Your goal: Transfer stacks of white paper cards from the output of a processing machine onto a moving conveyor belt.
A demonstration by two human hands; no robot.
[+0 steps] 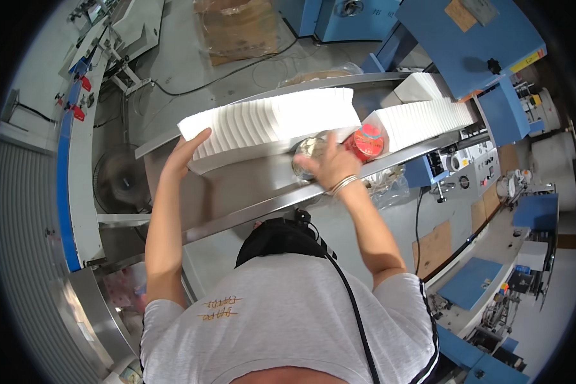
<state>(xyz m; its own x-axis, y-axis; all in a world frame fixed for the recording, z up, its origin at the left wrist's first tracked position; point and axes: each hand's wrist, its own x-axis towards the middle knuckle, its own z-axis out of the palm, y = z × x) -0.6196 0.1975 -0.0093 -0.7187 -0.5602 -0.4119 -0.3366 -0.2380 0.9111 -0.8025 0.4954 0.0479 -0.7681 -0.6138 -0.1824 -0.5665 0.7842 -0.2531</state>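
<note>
"Looking at the left hand (184, 157), why do we suppose it sits there?"

"To steady things, we'd guess. The long white stack (272, 125) lies in the metal trough (223, 197), its leaves side by side, and without a stop at its left end it would probably slump."

"How do we read that hand?"

"Thumb laid against the stack near its corner. The other fingers are partly lost to us, so we can't tell whether they pinch."

"And the right hand (334, 168)?"

"Blurred, with thumb and fingers spread apart. It hangs between the silver round piece (310, 148) and the red cylinder (367, 143); we can't tell whether it touches either."

"Why might those two stand there?"

"As weights or stops, perhaps. The silver one is just beside the long stack, near its right end; the red one is at the left end of the second stack (427, 123), possibly holding its leaves up."

"What of the arms?"

"Both reach forward: the left almost straight, the right bent at the elbow and angled inward, a bangle (344, 184) at its wrist."
</note>
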